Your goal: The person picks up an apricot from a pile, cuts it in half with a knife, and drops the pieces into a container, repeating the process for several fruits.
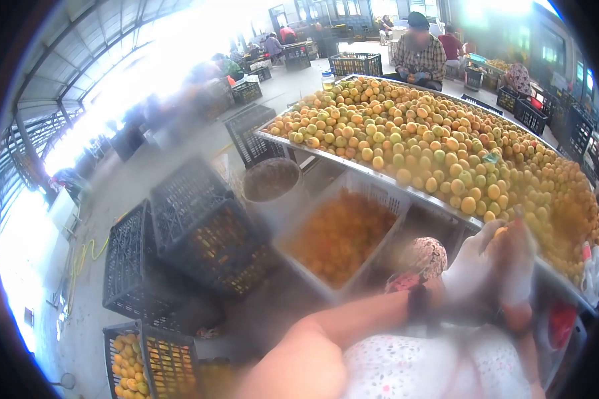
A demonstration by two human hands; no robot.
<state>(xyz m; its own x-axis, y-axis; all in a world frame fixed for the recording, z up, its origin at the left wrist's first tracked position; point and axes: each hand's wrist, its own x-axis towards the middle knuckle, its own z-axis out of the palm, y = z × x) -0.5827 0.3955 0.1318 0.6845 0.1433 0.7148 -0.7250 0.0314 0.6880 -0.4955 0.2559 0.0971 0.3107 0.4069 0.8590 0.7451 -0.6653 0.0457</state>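
My left hand (471, 266), in a pale glove, is closed at the near edge of the fruit table. An orange apricot (500, 232) shows at its fingertips, between the two hands. Pressed close beside it, my right hand (516, 269) is gloved too, with stained, closed fingers. A small reddish tip sticks up above the right fingers; blur hides what it belongs to. Beyond both hands, a heap of yellow-orange apricots (406, 136) covers the metal-rimmed table (379, 171).
Left of my arms stand a pale crate (285, 247) of orange pieces, a bucket (271, 181) and stacked black crates (130, 266). A crate of apricots (128, 366) sits lower left. Across the table sits a person (420, 56); others work farther back. White plastic (596, 274) hangs at right.
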